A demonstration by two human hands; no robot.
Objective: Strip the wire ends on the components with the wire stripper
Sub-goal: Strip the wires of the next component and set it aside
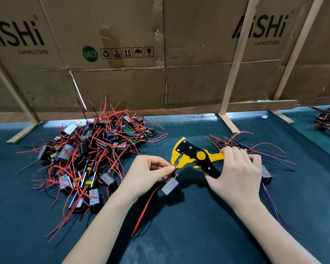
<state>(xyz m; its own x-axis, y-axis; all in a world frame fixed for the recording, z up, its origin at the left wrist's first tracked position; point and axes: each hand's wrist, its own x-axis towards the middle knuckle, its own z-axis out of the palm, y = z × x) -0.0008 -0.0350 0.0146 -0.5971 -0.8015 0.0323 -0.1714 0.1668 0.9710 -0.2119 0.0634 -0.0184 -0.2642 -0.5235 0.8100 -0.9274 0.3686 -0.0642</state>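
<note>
While the right hand (234, 174) curls round the handles of the yellow-and-black wire stripper (194, 157), the tool lies with its long axis running from about four o'clock at the handles to ten o'clock at the head — its jaws facing the left hand (147, 172). That hand pinches a short red wire end (175, 165) between thumb and forefinger at the jaws, and the grey component (170, 186) hangs just below it at six o'clock, its longer red lead trailing toward seven. The big component pile (91, 155) sits at nine o'clock on the dark green mat (189, 235) — a smaller pile (236, 145) lies behind the right hand at one.

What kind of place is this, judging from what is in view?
Probably an electronics assembly workbench: a big pile of wired components lies on a green mat, capacitor cartons form the back wall, and a wire stripper is in use.
</note>
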